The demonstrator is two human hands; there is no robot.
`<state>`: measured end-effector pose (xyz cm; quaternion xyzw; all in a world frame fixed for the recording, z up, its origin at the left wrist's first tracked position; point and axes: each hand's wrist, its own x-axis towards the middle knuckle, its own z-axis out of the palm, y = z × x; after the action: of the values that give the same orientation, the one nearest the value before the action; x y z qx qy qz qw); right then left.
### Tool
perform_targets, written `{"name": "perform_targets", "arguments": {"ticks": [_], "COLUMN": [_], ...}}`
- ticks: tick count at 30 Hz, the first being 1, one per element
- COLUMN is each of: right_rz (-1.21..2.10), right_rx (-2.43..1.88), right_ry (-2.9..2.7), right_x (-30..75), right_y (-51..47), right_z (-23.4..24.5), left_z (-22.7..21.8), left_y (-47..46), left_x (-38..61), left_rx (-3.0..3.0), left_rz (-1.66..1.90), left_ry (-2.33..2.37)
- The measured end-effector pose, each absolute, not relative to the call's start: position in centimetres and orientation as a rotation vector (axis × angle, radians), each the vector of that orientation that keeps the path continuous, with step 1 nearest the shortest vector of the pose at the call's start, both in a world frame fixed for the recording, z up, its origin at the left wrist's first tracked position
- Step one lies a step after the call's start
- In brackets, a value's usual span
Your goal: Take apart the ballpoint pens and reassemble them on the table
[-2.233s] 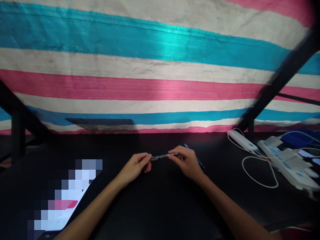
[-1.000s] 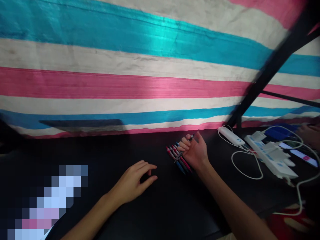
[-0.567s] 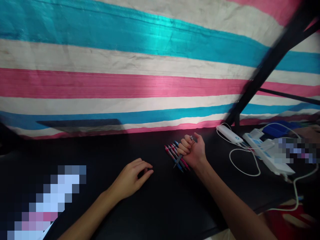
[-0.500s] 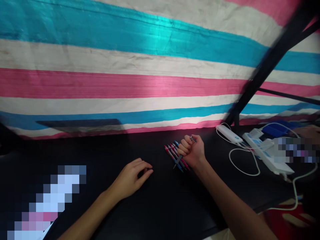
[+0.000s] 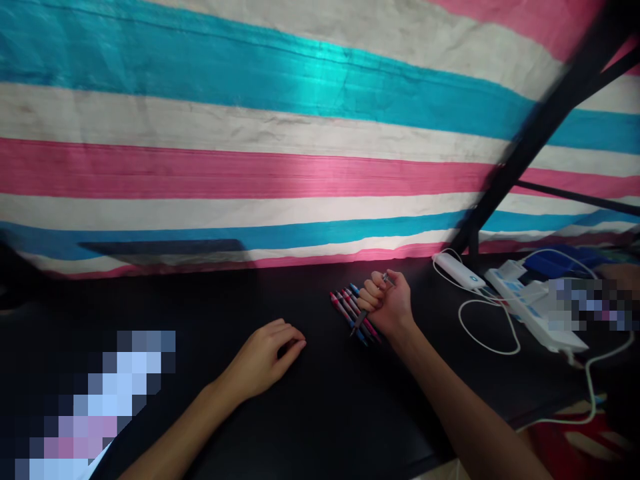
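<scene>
My right hand (image 5: 387,303) is closed in a fist around a pen (image 5: 359,323). The pen's dark grip and tip point down toward the tabletop, and its silvery end shows beside my thumb. Under and beside this fist lie several pens (image 5: 343,309) in a slanted row, with red, blue and pink parts; the fist hides some of them. To their left, my left hand (image 5: 273,350) rests on the black table (image 5: 300,427), palm down. Its fingers are loosely bent, the thumb tip close to the index fingertip, and nothing shows in it.
At right, a white power strip (image 5: 535,313) carries plugs and cables, with a white device (image 5: 457,270) and a looped white cable (image 5: 487,350) near it. A blue object (image 5: 563,261) lies behind. Striped sheeting (image 5: 250,177) and a black frame bar (image 5: 520,153) rise at the back.
My left thumb and index fingertips have come slightly closer together. The right fist keeps its hold on the pen with hardly any movement, and the view has shifted a little.
</scene>
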<state>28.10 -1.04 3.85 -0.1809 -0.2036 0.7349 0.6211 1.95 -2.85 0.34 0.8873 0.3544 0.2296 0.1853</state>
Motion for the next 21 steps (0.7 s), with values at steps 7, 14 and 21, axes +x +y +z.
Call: {"name": "perform_targets", "arguments": {"ticks": [7,14,21], "right_rz": [1.691,1.652,1.023], "right_rx": [-0.443,-0.562,-1.172], "right_ry": [-0.461,-0.516,-0.885], "right_x": [28.0,28.6,32.3], "right_y": [-1.2,-0.7,1.2], "right_z": [3.8,4.7,3.5], "left_z": [0.6,0.5,0.4], "left_y": [-2.9,-2.9,-2.9], "left_x": [2.0,2.0,2.0], "left_rx": [2.496,2.501,2.514], "left_rz": [0.663,0.648,0.637], "left_ry": [0.988,0.986,0.986]}}
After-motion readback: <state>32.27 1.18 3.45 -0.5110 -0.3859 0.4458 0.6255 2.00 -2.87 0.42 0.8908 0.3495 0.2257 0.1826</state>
